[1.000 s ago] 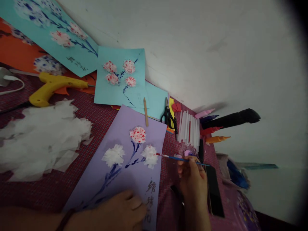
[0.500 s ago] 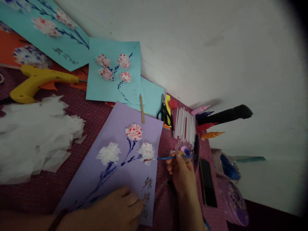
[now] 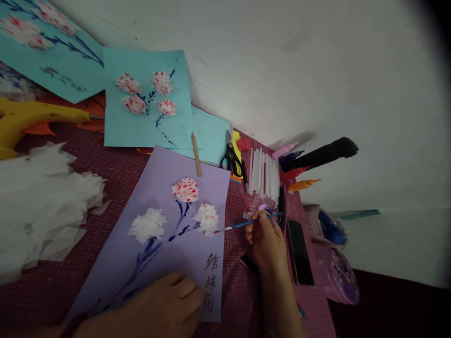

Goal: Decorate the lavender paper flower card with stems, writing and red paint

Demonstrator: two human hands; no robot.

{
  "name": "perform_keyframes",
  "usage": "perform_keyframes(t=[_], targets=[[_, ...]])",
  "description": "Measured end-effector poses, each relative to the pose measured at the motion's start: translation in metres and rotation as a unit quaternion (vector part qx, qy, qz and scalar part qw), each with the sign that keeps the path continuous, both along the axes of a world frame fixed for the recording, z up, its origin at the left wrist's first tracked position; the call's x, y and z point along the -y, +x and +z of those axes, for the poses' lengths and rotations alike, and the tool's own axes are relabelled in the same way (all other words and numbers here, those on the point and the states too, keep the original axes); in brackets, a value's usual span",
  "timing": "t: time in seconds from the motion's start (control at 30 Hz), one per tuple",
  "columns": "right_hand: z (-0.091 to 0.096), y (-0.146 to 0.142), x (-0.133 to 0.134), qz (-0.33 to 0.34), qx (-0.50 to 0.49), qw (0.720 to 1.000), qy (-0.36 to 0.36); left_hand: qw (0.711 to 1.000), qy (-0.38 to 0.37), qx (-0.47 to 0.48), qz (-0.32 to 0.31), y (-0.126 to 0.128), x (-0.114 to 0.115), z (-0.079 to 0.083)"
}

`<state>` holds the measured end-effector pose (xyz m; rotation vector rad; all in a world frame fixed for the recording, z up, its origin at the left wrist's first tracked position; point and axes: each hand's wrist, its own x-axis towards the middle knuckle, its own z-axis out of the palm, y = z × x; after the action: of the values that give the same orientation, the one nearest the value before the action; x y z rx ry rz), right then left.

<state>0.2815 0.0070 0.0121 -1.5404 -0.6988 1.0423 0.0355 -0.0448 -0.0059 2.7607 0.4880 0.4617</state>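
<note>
My right hand [image 3: 267, 239] pinches a thin blue paintbrush [image 3: 246, 223]. The brush tip touches the right edge of a white tissue flower [image 3: 206, 218] on a purple sheet [image 3: 165, 244]. That sheet carries three tissue flowers: one dotted red [image 3: 185, 189] at the top, and two white ones, the other being on the left [image 3: 147, 225]. Blue painted stems and dark written characters are on it too. My left hand [image 3: 158, 307] lies flat on the sheet's lower part, fingers together, pressing it down.
Loose white tissue [image 3: 38, 197] lies at the left beside a yellow glue gun [image 3: 31, 117]. Finished light blue sheets [image 3: 144, 101] lean on the wall. A pencil [image 3: 196, 159], scissors [image 3: 230, 159], white sticks [image 3: 262, 171], markers [image 3: 299, 183], a black phone [image 3: 299, 251] and a purple case [image 3: 338, 277] stand at the right.
My right hand has moved the brush left until its tip reaches the right white flower. The view has shifted, so everything sits further left and lower. My left hand stays on the sheet.
</note>
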Motion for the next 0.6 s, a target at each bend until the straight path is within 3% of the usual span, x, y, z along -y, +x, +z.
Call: perform_keyframes(t=[0.1,0.3,0.43,0.5,0.6], targets=[[-0.007,-0.003,-0.003,0.002,0.006,1.000,0.002,1.000,0.001,0.024,0.010,0.002,-0.002,0.001],[-0.002,0.002,-0.007,-0.113,-0.022,0.992,0.059,1.000,0.002,0.010,0.009,0.004,-0.003,0.000],[0.004,-0.004,0.006,-0.063,0.092,0.989,0.101,1.000,0.009,0.014,0.008,0.003,-0.003,0.001],[0.008,-0.011,0.017,0.014,0.239,0.961,0.139,1.000,0.011,0.009,0.003,0.002,-0.004,0.002],[0.017,-0.026,0.031,0.169,0.462,0.847,0.203,1.000,0.015,0.019,0.008,0.003,-0.003,0.000]])
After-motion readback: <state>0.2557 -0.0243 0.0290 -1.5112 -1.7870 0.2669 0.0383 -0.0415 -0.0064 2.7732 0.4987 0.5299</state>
